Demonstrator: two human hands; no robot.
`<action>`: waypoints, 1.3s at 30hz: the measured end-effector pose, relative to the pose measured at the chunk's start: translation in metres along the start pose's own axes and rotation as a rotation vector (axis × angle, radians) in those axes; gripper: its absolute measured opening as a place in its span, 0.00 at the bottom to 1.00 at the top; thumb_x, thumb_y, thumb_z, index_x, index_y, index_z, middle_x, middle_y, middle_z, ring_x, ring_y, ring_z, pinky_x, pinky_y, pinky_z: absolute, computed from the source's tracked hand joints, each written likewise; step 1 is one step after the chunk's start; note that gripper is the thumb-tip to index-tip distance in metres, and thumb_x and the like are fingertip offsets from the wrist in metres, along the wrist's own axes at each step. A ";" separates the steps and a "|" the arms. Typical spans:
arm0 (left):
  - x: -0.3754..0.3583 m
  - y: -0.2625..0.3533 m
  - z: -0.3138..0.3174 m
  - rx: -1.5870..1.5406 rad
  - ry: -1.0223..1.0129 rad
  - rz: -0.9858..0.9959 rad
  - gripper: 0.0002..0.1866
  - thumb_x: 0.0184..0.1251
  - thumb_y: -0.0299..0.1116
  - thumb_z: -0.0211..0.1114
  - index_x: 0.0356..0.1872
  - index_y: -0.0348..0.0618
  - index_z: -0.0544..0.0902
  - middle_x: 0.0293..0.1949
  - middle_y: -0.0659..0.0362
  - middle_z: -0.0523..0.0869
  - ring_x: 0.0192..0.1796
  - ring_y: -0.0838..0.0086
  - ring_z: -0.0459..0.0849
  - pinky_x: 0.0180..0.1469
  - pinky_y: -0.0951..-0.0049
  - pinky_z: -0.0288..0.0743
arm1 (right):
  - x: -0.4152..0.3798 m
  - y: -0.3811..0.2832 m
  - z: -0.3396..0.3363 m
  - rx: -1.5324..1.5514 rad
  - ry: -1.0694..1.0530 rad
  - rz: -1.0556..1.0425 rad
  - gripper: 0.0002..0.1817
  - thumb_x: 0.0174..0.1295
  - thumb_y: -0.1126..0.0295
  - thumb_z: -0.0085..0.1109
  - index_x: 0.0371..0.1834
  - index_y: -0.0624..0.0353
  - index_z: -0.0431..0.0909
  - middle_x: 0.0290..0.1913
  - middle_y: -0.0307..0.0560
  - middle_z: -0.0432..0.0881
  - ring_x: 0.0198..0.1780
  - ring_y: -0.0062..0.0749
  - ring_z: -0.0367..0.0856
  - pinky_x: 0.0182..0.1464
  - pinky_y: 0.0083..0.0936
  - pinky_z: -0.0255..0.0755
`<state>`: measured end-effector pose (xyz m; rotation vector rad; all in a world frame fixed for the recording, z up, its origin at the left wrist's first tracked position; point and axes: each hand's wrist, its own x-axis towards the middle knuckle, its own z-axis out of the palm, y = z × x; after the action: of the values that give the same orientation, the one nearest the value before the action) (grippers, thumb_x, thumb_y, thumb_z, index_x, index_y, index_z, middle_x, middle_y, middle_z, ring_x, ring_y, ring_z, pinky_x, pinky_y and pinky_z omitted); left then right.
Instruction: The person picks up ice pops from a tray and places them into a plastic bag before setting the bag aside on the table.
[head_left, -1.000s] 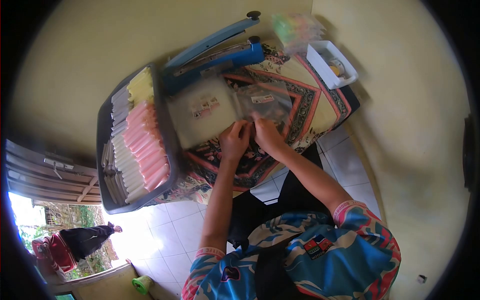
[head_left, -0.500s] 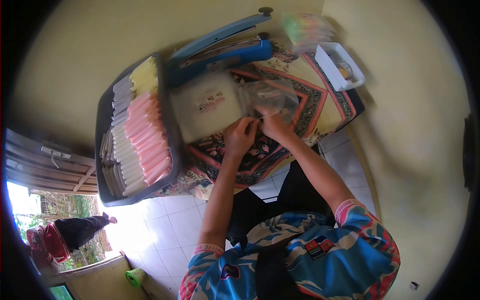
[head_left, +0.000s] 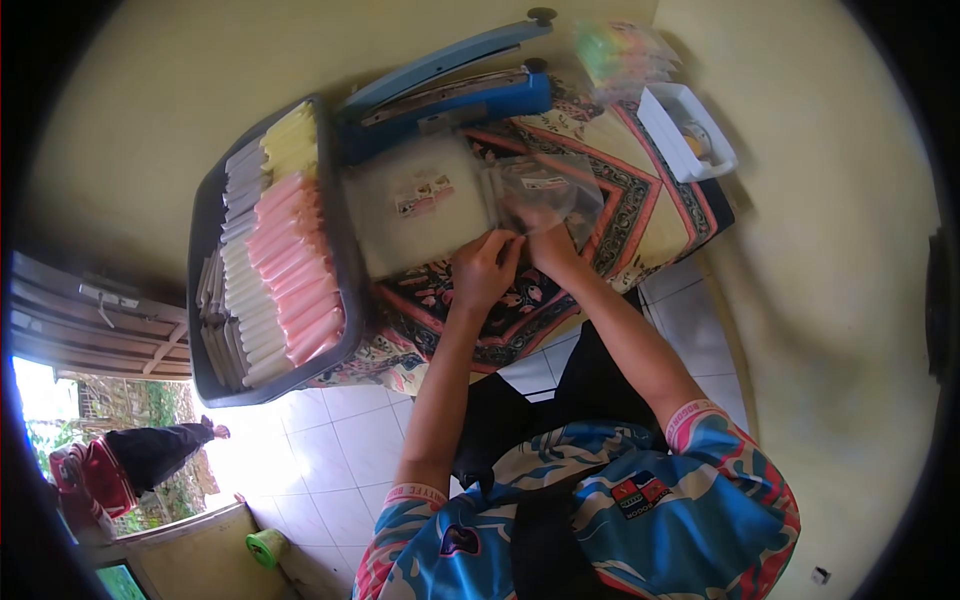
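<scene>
At nine o'clock, a dark tub [head_left: 352, 330] holds yellow, pink, white and grey packets [head_left: 290, 265]. The left hand [head_left: 485, 270] pinches a clear bag's [head_left: 578, 190] near edge, fingers curled; the right hand [head_left: 545, 235] shows through its film, fingers too blurred to tell. At two o'clock, a white box [head_left: 665, 133] holds something round [head_left: 697, 140].

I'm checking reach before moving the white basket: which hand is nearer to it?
Right. The right hand, seen partly through the clear bag, is left of and nearer the person than the white basket. The left hand, at the bag's edge, is farther left.
</scene>
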<state>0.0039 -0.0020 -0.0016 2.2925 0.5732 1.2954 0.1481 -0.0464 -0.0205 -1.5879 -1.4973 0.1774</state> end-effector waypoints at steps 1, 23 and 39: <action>0.000 0.000 0.000 0.000 -0.003 -0.003 0.05 0.61 0.28 0.72 0.30 0.44 0.83 0.24 0.55 0.84 0.22 0.60 0.82 0.26 0.63 0.73 | 0.001 0.001 0.002 -0.024 0.020 -0.027 0.27 0.53 0.79 0.58 0.61 0.60 0.78 0.52 0.65 0.83 0.54 0.60 0.81 0.56 0.42 0.74; -0.002 -0.002 -0.001 0.034 -0.013 -0.002 0.05 0.60 0.28 0.73 0.31 0.41 0.85 0.24 0.55 0.85 0.22 0.66 0.83 0.27 0.68 0.74 | -0.003 0.007 0.011 -0.133 0.075 -0.107 0.33 0.49 0.72 0.67 0.64 0.55 0.76 0.57 0.60 0.81 0.51 0.59 0.80 0.51 0.47 0.76; -0.002 -0.001 -0.002 0.030 -0.014 -0.001 0.05 0.59 0.26 0.74 0.30 0.39 0.84 0.23 0.55 0.85 0.25 0.64 0.86 0.29 0.69 0.77 | 0.001 -0.015 -0.001 -0.081 0.084 -0.062 0.26 0.50 0.78 0.63 0.56 0.60 0.73 0.39 0.62 0.81 0.45 0.64 0.79 0.42 0.51 0.73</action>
<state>0.0014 -0.0019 -0.0021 2.3228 0.5933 1.2777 0.1382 -0.0486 -0.0095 -1.5906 -1.5025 0.0151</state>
